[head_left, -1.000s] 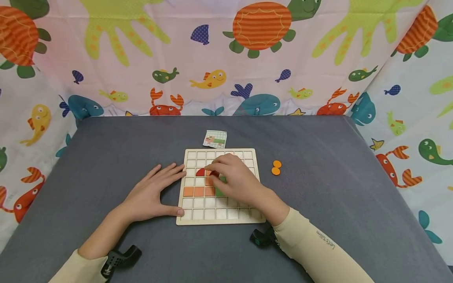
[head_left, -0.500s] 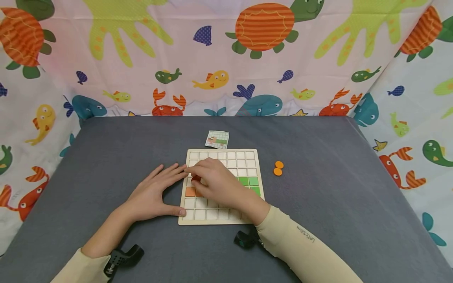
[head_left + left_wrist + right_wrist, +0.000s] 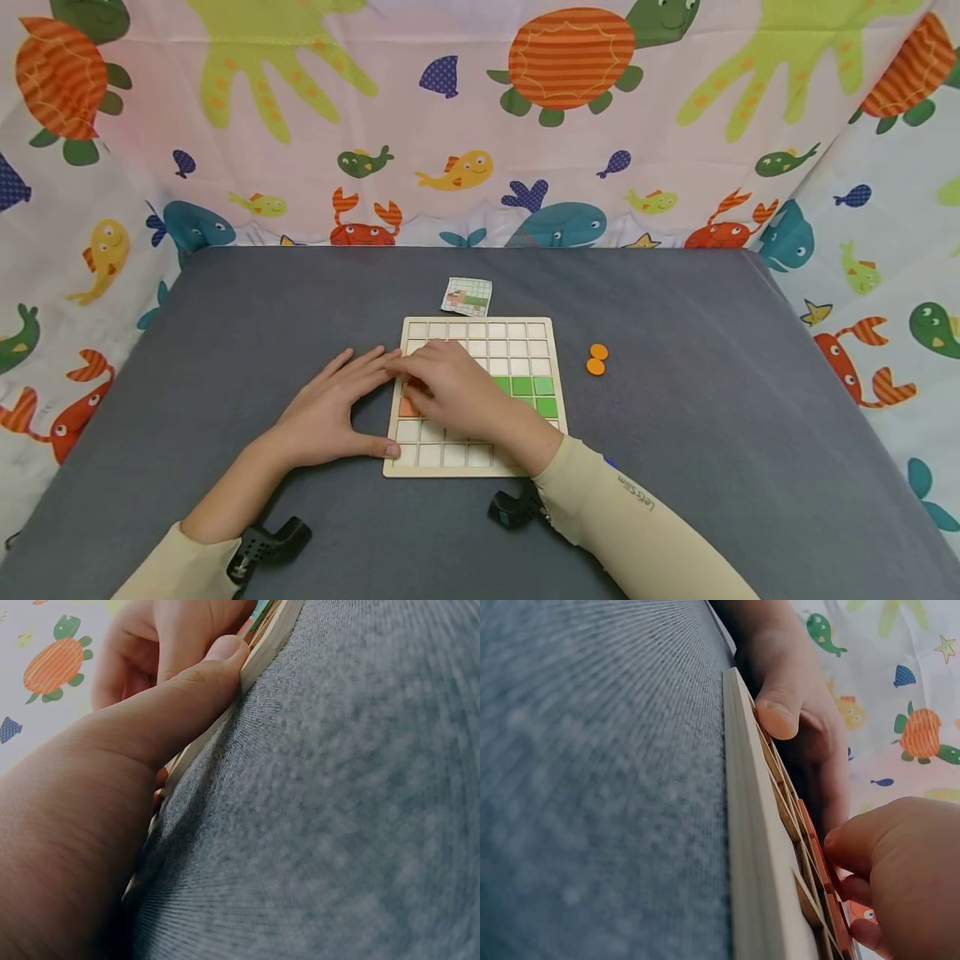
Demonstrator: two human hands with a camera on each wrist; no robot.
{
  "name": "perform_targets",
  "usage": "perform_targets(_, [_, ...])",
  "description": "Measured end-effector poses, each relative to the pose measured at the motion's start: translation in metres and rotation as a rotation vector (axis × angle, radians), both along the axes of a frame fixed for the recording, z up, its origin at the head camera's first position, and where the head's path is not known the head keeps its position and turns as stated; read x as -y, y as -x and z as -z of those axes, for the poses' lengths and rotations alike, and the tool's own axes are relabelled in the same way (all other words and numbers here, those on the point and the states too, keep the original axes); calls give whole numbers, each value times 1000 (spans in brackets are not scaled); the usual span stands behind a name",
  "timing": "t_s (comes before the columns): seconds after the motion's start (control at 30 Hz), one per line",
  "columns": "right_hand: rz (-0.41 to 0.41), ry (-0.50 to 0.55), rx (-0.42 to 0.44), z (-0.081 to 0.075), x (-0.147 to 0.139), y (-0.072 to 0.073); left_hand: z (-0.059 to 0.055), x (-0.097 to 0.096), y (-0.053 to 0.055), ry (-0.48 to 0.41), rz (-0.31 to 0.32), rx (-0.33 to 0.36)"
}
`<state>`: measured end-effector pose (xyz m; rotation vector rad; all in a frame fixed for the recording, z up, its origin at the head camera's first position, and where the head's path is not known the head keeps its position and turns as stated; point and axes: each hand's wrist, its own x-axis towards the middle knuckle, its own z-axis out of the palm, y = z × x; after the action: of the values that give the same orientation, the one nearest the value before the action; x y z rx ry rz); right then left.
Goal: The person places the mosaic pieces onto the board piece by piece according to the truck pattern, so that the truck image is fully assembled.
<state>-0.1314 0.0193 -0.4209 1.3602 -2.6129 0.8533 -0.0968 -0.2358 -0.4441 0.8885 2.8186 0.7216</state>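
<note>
A wooden grid board lies on the grey cloth. My left hand rests at its left side, fingers spread and thumb on the edge. My right hand reaches over the board's left part, thumb and fingers curled together at a small red piece, seen edge-on in the right wrist view. In the head view the hand hides that piece. Green square tiles show right of the hand, and an orange tile sits at the left edge. The tiles between are covered by the right hand.
A small printed pattern card lies just behind the board. Two orange discs lie to the right of it on the grey tablecloth. A curtain with sea animals hangs behind the table.
My right hand has moved left and slightly toward me across the board with a red piece, uncovering green tiles on the right. The left hand stays at the board's edge.
</note>
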Motion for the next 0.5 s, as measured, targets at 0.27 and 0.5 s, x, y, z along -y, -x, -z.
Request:
perform_targets(0.27, [32, 4, -33, 6, -7, 2, 2, -1, 0, -2, -1, 8])
perform_targets(0.5, [35, -9, -43, 5, -11, 1, 0, -1, 0, 3, -6, 5])
